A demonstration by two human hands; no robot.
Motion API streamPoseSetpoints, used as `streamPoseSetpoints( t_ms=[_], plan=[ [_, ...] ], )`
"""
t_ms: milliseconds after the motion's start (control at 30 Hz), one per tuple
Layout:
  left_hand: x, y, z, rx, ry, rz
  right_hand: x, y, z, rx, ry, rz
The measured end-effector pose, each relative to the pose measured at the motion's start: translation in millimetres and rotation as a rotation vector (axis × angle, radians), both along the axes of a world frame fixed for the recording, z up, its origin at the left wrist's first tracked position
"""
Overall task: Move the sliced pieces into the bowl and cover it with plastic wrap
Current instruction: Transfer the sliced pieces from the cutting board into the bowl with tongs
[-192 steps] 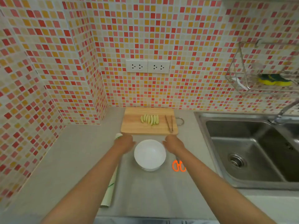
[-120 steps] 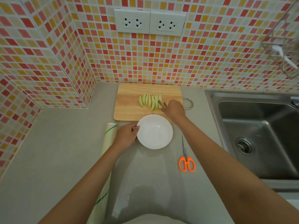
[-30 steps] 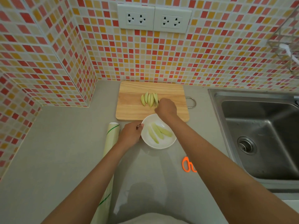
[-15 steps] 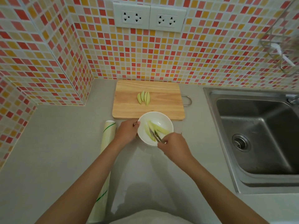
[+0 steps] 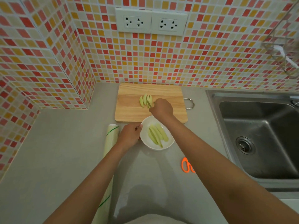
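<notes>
Three pale green slices [image 5: 145,100] lie on the wooden cutting board [image 5: 129,112] by the back wall. My right hand [image 5: 161,108] is over the board, shut on thin tongs [image 5: 150,104] whose tips touch the rightmost slice. In front of the board stands a white bowl [image 5: 169,143] with several slices [image 5: 157,135] in it. My left hand [image 5: 130,135] grips the bowl's left rim. A roll of plastic wrap [image 5: 110,143] lies lengthwise left of the bowl, partly under my left forearm.
Orange-handled scissors [image 5: 186,165] lie right of the bowl, partly hidden by my right arm. A steel sink [image 5: 258,135] fills the right side. Tiled walls close off the back and left. A wire rack [image 5: 281,46] hangs at upper right.
My right hand went from the bowl, where it put down a slice with the tongs, back up to the slices on the board. My left hand stayed on the bowl's rim.
</notes>
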State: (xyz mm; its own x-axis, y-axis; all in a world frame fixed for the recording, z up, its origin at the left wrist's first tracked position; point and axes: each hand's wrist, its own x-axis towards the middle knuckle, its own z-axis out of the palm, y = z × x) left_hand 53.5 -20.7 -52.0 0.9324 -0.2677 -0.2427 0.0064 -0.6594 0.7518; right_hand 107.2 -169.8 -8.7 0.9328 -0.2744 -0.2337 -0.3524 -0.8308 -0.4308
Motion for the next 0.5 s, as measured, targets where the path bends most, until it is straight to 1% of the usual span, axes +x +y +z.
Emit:
streamPoseSetpoints(
  t_ms=[300,433,500],
  plan=[
    [2,0,-4,-0.015,0.038,0.024,8,4,-14,-0.008,-0.001,-0.082],
    [3,-1,-6,-0.012,0.024,0.017,5,6,-15,-0.099,0.028,-0.021],
    [3,-1,-7,-0.013,0.024,0.017,5,6,-11,-0.091,0.024,0.001]
  ],
)
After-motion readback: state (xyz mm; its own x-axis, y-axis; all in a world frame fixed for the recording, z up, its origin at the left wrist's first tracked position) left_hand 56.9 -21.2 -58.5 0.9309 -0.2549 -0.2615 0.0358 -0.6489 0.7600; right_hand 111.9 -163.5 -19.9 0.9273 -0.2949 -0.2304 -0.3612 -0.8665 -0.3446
